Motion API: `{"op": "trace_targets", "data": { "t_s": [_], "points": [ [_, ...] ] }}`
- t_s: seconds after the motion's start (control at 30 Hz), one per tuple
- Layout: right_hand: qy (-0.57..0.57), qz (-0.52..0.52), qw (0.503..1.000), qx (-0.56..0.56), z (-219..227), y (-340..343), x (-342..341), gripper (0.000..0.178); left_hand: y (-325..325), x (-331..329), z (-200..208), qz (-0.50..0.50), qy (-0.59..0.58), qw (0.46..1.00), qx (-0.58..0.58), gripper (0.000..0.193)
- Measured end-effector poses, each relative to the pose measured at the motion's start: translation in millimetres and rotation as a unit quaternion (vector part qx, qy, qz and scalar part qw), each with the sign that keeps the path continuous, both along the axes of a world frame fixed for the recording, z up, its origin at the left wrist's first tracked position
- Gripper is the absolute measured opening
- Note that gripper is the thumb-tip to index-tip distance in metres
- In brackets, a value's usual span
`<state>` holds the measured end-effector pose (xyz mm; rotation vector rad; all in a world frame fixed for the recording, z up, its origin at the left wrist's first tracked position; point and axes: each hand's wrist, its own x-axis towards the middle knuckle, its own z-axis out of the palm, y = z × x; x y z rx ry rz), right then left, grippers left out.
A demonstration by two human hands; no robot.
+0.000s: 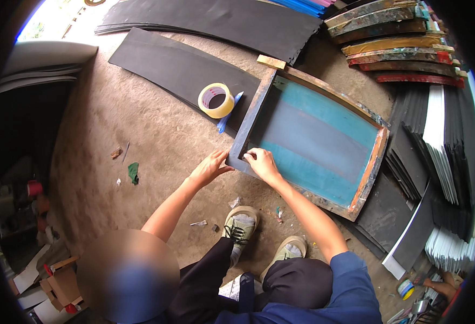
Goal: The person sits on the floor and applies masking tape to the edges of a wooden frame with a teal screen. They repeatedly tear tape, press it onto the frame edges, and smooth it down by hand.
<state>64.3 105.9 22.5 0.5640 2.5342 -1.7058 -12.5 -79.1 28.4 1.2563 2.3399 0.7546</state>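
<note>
A screen-printing frame [382,141] with a wooden border and teal mesh lies tilted in front of me. My left hand [210,167] is at its near left corner, fingers stretched toward the outer edge and thumb apart. Inside that same corner, my right hand [261,164] has its thumb and fingers pinched together against the mesh edge; what they hold, if anything, is too small to make out. Just beyond my hands, a roll of clear yellowish tape [209,110] rests on a black sheet [164,63], with a blue scrap [223,123] beside it.
More black sheets [216,21] lie at the back. Stained wooden frames [394,43] are stacked far right, above black and white sheets [436,124]. A green scrap [133,173] lies on the concrete floor [94,146]. Cardboard boxes [59,283] stand at lower left.
</note>
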Motion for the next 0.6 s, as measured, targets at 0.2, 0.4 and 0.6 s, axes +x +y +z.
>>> {"op": "trace_targets", "data": {
  "t_s": [0.2,0.4,0.6],
  "points": [
    [-0.054,0.051,0.996,0.051,0.1,-2.8,-11.8,0.018,-0.4,0.6,6.1,0.005,-0.011,1.000,-0.016,0.061],
    [-0.012,0.047,0.990,0.130,3.1,-19.4,-8.8,0.017,-4.1,1.0,9.3,0.005,-0.024,1.000,-0.013,0.062],
    [0.070,-0.093,0.993,-0.022,-14.7,-2.7,14.2,0.013,14.3,-4.0,18.9,-0.013,-0.028,0.999,0.013,0.054]
  ]
}}
